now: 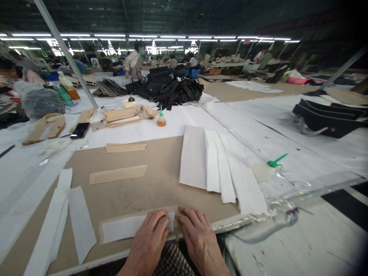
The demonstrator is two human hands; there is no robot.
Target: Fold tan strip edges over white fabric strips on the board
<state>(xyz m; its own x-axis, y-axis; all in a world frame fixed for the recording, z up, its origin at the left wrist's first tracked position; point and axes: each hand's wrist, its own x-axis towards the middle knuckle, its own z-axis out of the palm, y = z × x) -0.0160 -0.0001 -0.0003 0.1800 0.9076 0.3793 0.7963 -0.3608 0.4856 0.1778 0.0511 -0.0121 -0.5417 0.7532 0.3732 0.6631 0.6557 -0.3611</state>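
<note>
A tan strip (101, 232) lies along the near edge of the brown board (161, 168), with a white strip (123, 229) on top of it. My left hand (151, 235) presses on the white strip close to its right end, fingers bent and held together. At the right end of the tan strip, my right hand (198, 232) rests with its fingers stretched forward, the tips on the board and strip end. Its thumb is hidden. Two more tan strips, a middle one (118, 174) and a far one (126, 147), lie farther back on the board.
Fanned white strips (221, 165) lie at the right, loose white strips (82, 222) at the left. A green-capped bottle (266, 168) lies right; a small glue bottle (161, 118) stands behind. Farther off are a phone (80, 130), black bags (163, 84) and a co-worker (134, 63).
</note>
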